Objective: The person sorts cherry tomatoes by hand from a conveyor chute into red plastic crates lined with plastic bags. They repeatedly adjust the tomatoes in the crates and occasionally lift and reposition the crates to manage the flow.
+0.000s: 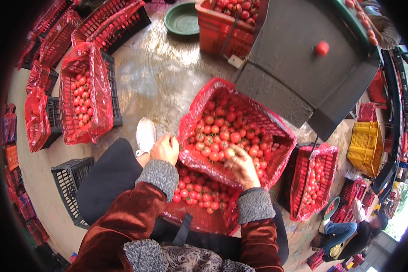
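Observation:
Before me stands a crate lined with red plastic film [187, 125], tilted in view and filled with small red tomatoes [224, 136]. My right hand [243, 166] is over its near side, with a paler, yellowish tomato [229, 153] at its fingertips. At the crate's left rim is my left hand [166, 149], its fingers curled; whether they grip the rim or film is hidden. Closer to my body, a second red-lined crate [193, 217] holds more tomatoes [199, 193], partly under the first crate and my arms.
A dark chute [285, 68] with one tomato [322, 48] on it slopes towards the crate. Red-lined crates stand left [102, 95] and right [295, 197]. Beyond are an orange crate [210, 37], a green basin [182, 20] and yellow crates [363, 146]. A person [353, 234] sits at lower right.

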Demonstrator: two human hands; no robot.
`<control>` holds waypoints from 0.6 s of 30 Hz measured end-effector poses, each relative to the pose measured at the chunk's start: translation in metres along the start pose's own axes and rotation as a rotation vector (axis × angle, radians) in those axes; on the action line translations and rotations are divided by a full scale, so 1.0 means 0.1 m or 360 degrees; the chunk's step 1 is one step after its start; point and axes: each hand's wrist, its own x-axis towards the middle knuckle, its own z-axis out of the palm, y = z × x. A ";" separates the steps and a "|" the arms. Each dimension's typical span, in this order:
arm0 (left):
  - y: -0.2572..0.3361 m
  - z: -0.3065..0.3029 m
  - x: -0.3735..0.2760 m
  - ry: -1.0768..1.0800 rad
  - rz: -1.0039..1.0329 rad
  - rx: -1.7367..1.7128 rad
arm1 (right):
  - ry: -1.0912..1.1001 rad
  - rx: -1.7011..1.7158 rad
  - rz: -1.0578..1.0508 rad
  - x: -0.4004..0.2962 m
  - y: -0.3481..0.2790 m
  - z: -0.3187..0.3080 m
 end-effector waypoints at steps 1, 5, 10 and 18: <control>0.00 0.01 0.00 -0.0002 -0.0009 -0.0017 | 0.0075 -0.0122 0.0036 0.01 0.00 0.10; 0.00 0.01 0.00 0.0036 0.0056 -0.0067 | -0.0145 -0.0007 0.0233 0.14 0.03 0.71; 0.02 -0.05 -0.01 0.0005 0.0125 -0.0053 | -0.0371 -0.0079 0.0155 0.80 -0.07 1.85; 0.05 -0.12 0.02 -0.0041 0.0162 -0.0150 | -0.0324 0.0709 -0.0661 1.91 -1.30 2.73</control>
